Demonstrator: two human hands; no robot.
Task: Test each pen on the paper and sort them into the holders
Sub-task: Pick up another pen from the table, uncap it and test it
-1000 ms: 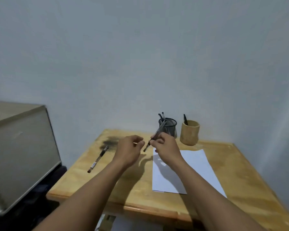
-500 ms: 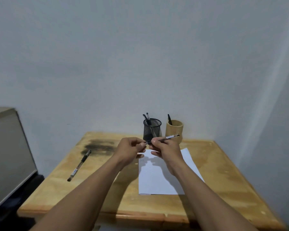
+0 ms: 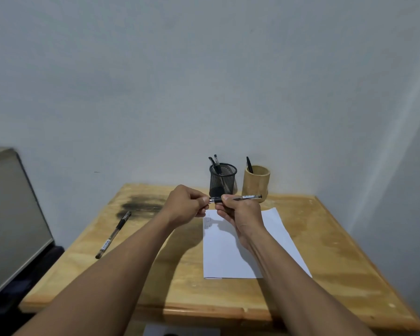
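Above the white paper (image 3: pixel 230 253) I hold a pen (image 3: pixel 246 197) level, pointing right. My right hand (image 3: pixel 240 214) grips its barrel. My left hand (image 3: pixel 187 206) pinches its left end, which looks like the cap. A second pen (image 3: pixel 113 234) lies on the table at the left, near a dark stain. At the back stand a black mesh holder (image 3: pixel 222 178) with two pens and a bamboo holder (image 3: pixel 256 182) with one pen.
The wooden table (image 3: pixel 337 251) stands in a corner, with walls behind and to the right. A grey cabinet (image 3: pixel 7 214) stands close to its left edge. Faint scribbles mark the top left of the paper.
The pen has turned from a steep tilt to level. Both hands stay together on it, and the view has shifted right.
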